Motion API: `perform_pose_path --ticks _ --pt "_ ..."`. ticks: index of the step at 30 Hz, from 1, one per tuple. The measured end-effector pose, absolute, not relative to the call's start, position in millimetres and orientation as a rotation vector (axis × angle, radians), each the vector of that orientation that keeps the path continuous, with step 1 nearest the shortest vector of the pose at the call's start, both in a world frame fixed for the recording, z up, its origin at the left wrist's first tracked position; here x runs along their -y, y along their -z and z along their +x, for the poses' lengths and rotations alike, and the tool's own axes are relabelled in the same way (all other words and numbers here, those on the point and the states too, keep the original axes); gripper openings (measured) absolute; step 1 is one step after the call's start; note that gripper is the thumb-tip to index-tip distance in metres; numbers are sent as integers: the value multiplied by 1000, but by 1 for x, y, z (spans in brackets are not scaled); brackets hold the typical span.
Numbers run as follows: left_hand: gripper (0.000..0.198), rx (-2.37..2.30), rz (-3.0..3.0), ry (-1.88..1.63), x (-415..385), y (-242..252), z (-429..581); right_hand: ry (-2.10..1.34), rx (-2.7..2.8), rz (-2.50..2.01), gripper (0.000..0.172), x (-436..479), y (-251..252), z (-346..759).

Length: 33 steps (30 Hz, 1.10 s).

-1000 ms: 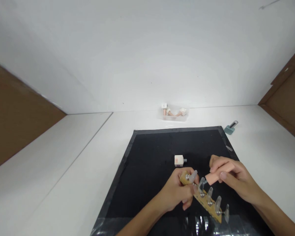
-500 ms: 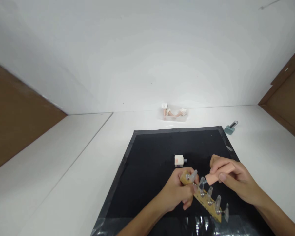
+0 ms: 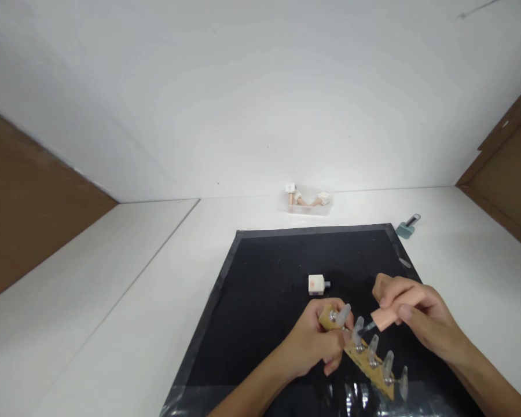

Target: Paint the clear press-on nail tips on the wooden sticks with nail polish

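Black mat (image 3: 260, 278) on table. Left hand (image 3: 312, 339): fingers wrapped around nail-tip display bar (image 3: 366, 360), held slantwise above mat. White nail-polish bottle (image 3: 316, 284) lying just beyond hand. Polish brush (image 3: 369, 328) at bar's second clear nail tip (image 3: 358, 332). Right hand (image 3: 423, 318): thumb and fingers pinching peach brush cap (image 3: 386, 315).

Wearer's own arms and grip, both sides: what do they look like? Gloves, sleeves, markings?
Left grip and right grip are bare five-fingered hands, no gloves or rings visible. Left forearm and right forearm: no sleeves, watch, cables or markings visible.
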State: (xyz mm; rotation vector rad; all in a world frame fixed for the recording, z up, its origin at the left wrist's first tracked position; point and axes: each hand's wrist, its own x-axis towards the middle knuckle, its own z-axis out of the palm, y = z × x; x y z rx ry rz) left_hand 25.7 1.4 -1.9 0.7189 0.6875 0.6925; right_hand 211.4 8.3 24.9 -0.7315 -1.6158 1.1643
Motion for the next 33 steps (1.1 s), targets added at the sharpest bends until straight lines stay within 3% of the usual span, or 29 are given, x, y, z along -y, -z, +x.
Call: perform_pose_path --ticks 11,33 --pt "15 -696 726 -689 0 1 25 -988 1675 -782 19 -9 -34 210" --pt "15 -706 760 -670 -1 4 22 -1121 1647 -731 20 -9 -30 212"
